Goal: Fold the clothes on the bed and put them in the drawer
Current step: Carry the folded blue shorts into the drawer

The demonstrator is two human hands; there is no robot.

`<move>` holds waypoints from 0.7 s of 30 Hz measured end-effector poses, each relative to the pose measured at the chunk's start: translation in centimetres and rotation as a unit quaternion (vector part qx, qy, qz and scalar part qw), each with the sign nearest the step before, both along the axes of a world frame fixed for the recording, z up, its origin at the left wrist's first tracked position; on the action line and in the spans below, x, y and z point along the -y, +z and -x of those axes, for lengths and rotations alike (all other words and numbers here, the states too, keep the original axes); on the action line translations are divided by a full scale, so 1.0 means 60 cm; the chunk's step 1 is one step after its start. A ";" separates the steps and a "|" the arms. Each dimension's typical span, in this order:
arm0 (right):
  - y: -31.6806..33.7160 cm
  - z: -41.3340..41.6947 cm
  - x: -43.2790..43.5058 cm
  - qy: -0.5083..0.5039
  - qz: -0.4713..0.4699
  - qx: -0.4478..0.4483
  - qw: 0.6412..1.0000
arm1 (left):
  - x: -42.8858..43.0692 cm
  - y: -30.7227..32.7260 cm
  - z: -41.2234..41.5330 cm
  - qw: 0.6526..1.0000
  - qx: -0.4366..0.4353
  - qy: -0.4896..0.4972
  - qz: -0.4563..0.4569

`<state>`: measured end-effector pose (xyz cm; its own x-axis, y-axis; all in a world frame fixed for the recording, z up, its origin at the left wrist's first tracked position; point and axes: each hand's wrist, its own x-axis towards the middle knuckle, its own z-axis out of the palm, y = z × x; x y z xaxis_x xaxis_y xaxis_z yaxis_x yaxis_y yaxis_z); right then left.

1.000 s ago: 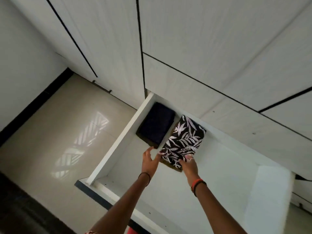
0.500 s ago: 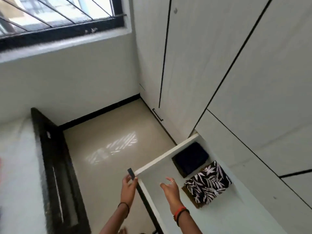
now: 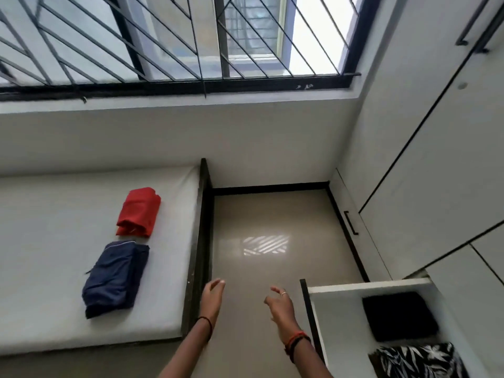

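On the white bed [image 3: 54, 309] at the left lie two folded garments: a red one [image 3: 139, 212] farther away and a navy one [image 3: 116, 279] nearer. At the lower right the white drawer [image 3: 368, 289] stands pulled out, holding a folded dark garment [image 3: 399, 315] and a folded black-and-white leaf-print garment [image 3: 417, 360]. My left hand [image 3: 212, 298] and my right hand [image 3: 281, 305] hover over the floor between bed and drawer, both holding nothing, fingers loosely apart.
The bed's dark frame [image 3: 200, 241] borders a strip of beige tiled floor [image 3: 267, 222]. White wardrobe doors [image 3: 436, 173] with a black handle [image 3: 350, 222] fill the right side. A barred window [image 3: 177, 42] runs along the far wall.
My hands have let go of the leaf-print garment and left the drawer. The view has swung left from the drawer to the bed, and both hands now hang over the floor.
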<state>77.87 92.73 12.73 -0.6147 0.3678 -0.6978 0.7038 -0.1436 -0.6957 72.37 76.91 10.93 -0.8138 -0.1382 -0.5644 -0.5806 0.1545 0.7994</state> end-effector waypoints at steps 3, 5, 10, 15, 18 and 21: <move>0.013 0.001 0.074 0.018 0.011 -0.002 1.000 | 0.085 0.006 -0.023 0.999 -0.001 0.038 -0.011; 0.018 0.000 0.105 0.015 0.018 -0.002 1.000 | 0.121 0.004 -0.035 0.998 0.012 0.056 -0.015; 0.028 0.016 0.188 0.030 0.033 -0.008 0.999 | 0.217 -0.005 -0.049 0.992 0.032 0.118 -0.020; 0.033 0.027 0.269 0.049 0.070 -0.008 0.996 | 0.292 -0.002 -0.051 0.988 0.032 0.148 -0.034; 0.035 0.053 0.310 0.071 0.077 -0.006 0.994 | 0.323 -0.002 -0.027 0.982 0.030 0.176 -0.056; 0.043 0.079 0.338 0.092 0.079 -0.010 0.993 | 0.342 0.002 -0.005 0.981 0.022 0.182 -0.069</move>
